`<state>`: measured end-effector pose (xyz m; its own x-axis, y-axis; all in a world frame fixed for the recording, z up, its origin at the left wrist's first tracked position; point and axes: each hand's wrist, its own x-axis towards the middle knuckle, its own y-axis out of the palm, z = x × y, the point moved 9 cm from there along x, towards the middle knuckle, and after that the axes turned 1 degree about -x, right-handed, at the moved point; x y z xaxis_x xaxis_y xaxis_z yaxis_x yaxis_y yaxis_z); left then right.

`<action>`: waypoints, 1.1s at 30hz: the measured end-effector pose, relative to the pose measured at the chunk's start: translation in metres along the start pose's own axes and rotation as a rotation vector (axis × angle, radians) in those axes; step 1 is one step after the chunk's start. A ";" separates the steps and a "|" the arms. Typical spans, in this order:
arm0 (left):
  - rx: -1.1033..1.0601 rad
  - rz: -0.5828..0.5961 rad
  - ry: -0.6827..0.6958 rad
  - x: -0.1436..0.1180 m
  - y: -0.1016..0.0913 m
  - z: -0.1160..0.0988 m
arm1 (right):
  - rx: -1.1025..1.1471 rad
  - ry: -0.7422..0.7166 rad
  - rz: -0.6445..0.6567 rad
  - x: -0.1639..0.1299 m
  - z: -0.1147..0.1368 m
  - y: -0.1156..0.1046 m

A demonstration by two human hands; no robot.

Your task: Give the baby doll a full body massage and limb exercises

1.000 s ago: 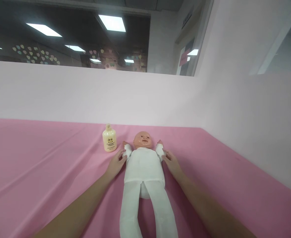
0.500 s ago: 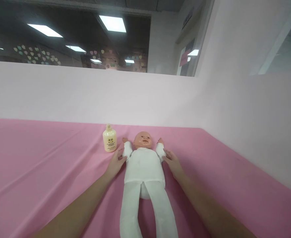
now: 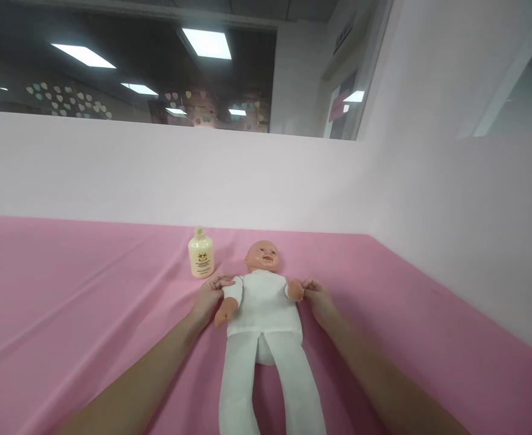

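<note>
A baby doll [image 3: 266, 302] with a bald head and white cloth body lies on its back, legs toward me. My left hand [image 3: 210, 296] is closed at the outer side of the doll's arm on the left [image 3: 232, 291], its thumb and fingers at the white sleeve; that arm points down beside the trunk. On the other side, my right hand [image 3: 319, 299] pinches the doll's other arm [image 3: 295, 290], whose small hand is turned toward me. The right fingertips are partly hidden behind that arm.
A cream lotion bottle [image 3: 201, 257] with a pump top stands just beyond my left hand. Pink cloth [image 3: 112, 290] with creases covers the surface. White walls [image 3: 179, 175] rise behind and on the right, with a window [image 3: 134, 60] above.
Both of the doll's arms have swung from pointing up beside its head to pointing down toward me. My hands have stayed at its sides, fingers now closer on the arms.
</note>
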<state>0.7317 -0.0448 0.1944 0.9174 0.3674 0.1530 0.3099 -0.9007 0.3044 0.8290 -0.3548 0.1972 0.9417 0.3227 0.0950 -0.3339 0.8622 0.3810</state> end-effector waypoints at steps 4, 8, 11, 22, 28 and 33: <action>0.016 0.023 -0.046 -0.003 0.005 0.000 | 0.006 0.031 0.043 -0.001 -0.004 0.004; 0.086 0.103 -0.006 -0.013 0.018 -0.014 | -0.110 -0.022 -0.018 0.003 -0.002 -0.006; 0.172 0.082 0.050 -0.016 0.019 -0.022 | -0.157 -0.064 -0.019 0.004 0.000 -0.005; 0.538 -0.025 0.235 -0.017 0.011 -0.032 | -0.441 -0.234 -0.026 -0.006 0.016 0.007; 0.615 0.008 0.203 -0.020 0.016 -0.034 | -0.662 -0.262 -0.041 -0.006 0.014 0.002; 0.584 0.012 0.116 -0.020 0.013 -0.030 | -0.640 -0.201 -0.081 -0.005 0.011 -0.004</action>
<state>0.7096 -0.0574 0.2232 0.8986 0.3494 0.2655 0.4158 -0.8713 -0.2607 0.8262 -0.3642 0.2051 0.9336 0.2216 0.2815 -0.1619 0.9619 -0.2202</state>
